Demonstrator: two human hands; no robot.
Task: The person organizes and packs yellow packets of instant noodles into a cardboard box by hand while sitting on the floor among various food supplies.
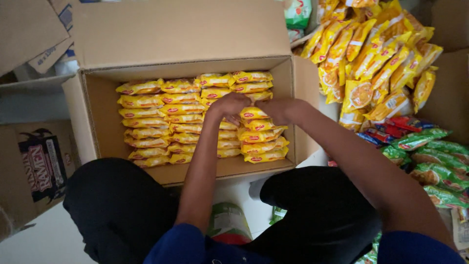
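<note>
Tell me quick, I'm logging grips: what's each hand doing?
Left hand: curled over yellow packets in the cardboard box; grip unclear.
Right hand: same, touching the packets; grip unclear.

floor: pale, bare (39,239) | light: dim, indoor | surroundings: brown cardboard cartons (29,24) at left

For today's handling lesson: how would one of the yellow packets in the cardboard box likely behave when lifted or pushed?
A yellow packet looks light and flat, so it probably slides, not rolls. Its glossy wrap may be slippery. Both hands, left hand and right hand, rest on the rows.

Yellow packets (161,117) crowd the box (88,122); its top lies open.
</note>
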